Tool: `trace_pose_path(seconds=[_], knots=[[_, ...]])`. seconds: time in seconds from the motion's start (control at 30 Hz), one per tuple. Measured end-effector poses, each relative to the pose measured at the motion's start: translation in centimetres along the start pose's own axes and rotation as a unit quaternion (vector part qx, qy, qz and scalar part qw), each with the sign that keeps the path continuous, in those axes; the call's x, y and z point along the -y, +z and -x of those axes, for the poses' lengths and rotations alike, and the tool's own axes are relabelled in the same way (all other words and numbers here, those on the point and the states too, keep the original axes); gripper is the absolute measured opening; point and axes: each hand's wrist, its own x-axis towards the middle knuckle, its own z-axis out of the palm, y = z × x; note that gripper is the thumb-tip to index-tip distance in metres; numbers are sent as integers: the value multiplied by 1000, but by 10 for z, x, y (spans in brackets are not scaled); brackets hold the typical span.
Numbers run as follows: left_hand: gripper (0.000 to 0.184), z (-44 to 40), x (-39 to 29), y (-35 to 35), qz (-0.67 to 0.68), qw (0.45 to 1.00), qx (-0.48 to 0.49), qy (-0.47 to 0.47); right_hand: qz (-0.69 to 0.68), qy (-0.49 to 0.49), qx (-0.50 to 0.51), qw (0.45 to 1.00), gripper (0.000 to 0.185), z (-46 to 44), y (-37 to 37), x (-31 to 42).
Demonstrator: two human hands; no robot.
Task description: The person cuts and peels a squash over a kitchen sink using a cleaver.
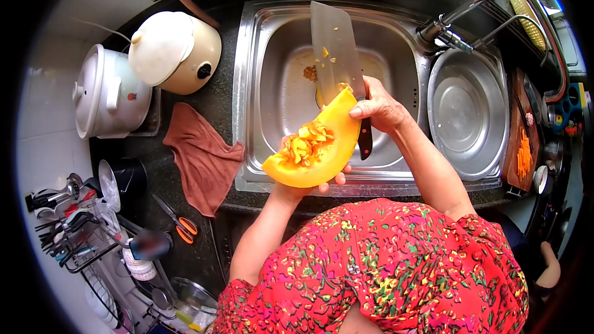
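A curved wedge of orange pumpkin, with stringy seeds along its inner side, is over the near part of the steel sink. My left hand supports it from below, with fingertips showing at its lower right edge. In my right hand is a wide-bladed knife, whose dark handle sticks out below the hand. The thumb of that hand rests on the pumpkin's upper end. Small orange bits cling to the blade, which extends over the sink. Some brownish scraps lie on the sink bottom.
Left of the sink are a brown cloth, two cookers, orange-handled scissors and a utensil rack. To the right are a metal basin, a faucet and a board with orange shreds. Another person's arm shows lower right.
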Motion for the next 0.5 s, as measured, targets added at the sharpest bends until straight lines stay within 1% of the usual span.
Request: trace_pose_path(seconds=[0.03,0.1,0.13,0.17,0.2,0.23,0.27,0.3,0.33,0.37,0.4,0.43,0.47,0.5], knots=[[72,0,-2,0,0,1000,0,0,0,0,-1,1000,60,1,1,3],[70,1,-8,1,-34,998,-22,-51,-7,9,-82,997,54,3,7,7],[70,1,-9,0,-34,998,-22,-52,-40,6,-107,993,56,4,13,12],[71,1,-10,-2,9,995,-94,42,-40,6,-107,993,56,4,13,15],[71,-1,-10,-1,52,976,-165,136,-60,41,-116,991,50,4,13,17],[71,0,-15,5,52,975,-166,136,-79,77,-125,986,44,4,12,18],[73,3,-25,15,-98,975,-160,121,-90,98,-160,978,35,2,13,16],[76,3,-32,25,-246,952,-150,104,-90,98,-161,978,35,2,12,15],[83,3,-36,31,-259,947,-172,82,-83,135,-158,975,34,2,9,14],[83,4,-45,28,-257,947,-172,84,-76,172,-154,970,33,1,7,13],[88,4,-55,26,-343,928,-145,27,-75,173,-153,970,33,1,5,12],[93,2,-62,25,-425,897,-117,-29,-64,195,-140,969,34,-1,2,12],[100,-2,-66,24,-405,905,-114,-58,-55,217,-128,966,35,-2,0,12],[100,-8,-66,28,-405,906,-113,-58,-54,218,-128,966,35,-5,-1,12]])
